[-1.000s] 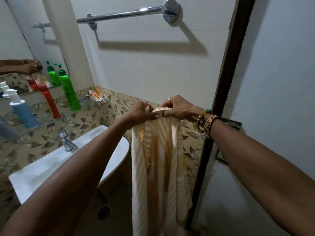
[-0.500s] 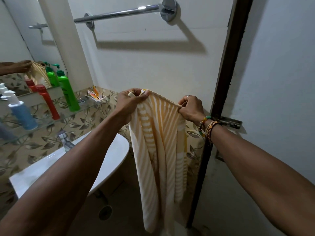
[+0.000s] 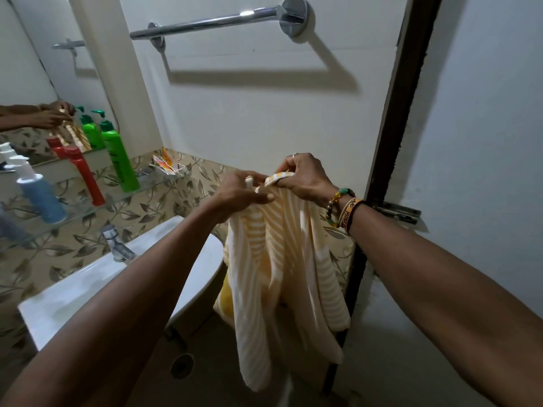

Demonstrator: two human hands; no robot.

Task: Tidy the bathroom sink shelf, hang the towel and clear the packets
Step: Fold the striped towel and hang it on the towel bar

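Your left hand (image 3: 244, 195) and right hand (image 3: 305, 180) meet at the centre of the frame, both holding the yellow-and-white striped cloth towel (image 3: 279, 259) by its top edge. Your left fingers curl round the gathered cloth, and your right thumb and fingers pinch the hem, which loops over a fingertip. The towel hangs from your hands in loose folds towards the bottom of the frame, well below the chrome metal towel rail (image 3: 211, 23) at the top centre. At the left, the clear glass shelf (image 3: 79, 211) carries 1 tall green pump bottle (image 3: 117, 154), 1 red plastic bottle (image 3: 83, 174) and 1 blue bottle with a white pump (image 3: 38, 195). The small orange-and-white packets (image 3: 166, 165) lie at the shelf's right end. Below the shelf sits the white ceramic sink (image 3: 88, 289).
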